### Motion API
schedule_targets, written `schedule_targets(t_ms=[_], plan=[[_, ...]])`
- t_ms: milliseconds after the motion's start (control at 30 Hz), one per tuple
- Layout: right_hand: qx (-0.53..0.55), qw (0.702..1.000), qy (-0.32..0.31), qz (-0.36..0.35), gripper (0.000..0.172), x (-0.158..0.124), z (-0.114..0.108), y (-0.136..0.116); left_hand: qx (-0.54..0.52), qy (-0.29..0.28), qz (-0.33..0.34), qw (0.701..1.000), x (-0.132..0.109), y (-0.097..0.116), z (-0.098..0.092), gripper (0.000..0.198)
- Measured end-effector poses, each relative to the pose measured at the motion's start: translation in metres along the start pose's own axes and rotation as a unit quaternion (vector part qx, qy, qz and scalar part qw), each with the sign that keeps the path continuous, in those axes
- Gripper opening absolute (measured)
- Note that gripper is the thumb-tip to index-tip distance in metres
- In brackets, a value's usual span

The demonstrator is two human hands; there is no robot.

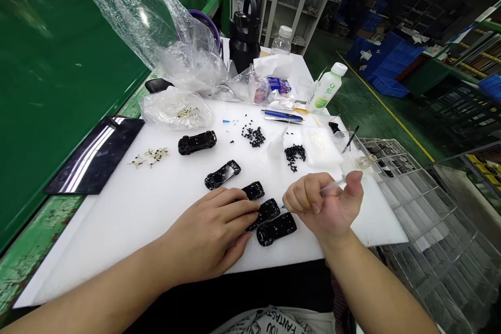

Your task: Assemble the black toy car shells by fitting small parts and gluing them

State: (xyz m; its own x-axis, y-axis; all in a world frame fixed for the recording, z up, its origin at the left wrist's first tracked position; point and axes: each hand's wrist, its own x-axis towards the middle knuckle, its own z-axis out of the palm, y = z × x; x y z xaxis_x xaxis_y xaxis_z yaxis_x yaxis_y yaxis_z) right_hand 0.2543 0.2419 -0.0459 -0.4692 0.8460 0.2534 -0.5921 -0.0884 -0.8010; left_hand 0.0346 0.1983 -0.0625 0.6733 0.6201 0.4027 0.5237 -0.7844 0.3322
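Near the middle of a white surface (117, 250), the left hand (209, 235) is resting on a black toy car body (266, 213), its fingers (238, 207) lying close together and bearing down on the car without curling around it. To the right, the right hand (323, 206) is curling its fingers (299, 199) tightly around a thin white syringe (332, 185), and the syringe's blue tip (282, 207) is pointing left, just beside the car. Two more black car bodies (276, 228) (253, 190) are lying next to that car, one on the near side and one on the far side, and two others (222, 175) (197, 142) are sitting farther left. Two heaps of tiny black parts (253, 135) (295, 156) are lying beyond the hands. A crumpled plastic bag (148, 26) is hanging over the far left corner, a green-labelled bottle (327, 87) is standing at the far right, and a clear plastic rack (391, 167) is sitting beside the right edge.
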Motion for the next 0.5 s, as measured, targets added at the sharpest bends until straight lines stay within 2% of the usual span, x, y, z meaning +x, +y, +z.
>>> schedule_targets(t_ms=[500], plan=[[-0.047, 0.999, -0.007, -0.005, 0.066, 0.0014, 0.0051, 0.0017, -0.001, -0.002, -0.003, 1.000, 0.0009, 0.0000, 0.0005, 0.026]])
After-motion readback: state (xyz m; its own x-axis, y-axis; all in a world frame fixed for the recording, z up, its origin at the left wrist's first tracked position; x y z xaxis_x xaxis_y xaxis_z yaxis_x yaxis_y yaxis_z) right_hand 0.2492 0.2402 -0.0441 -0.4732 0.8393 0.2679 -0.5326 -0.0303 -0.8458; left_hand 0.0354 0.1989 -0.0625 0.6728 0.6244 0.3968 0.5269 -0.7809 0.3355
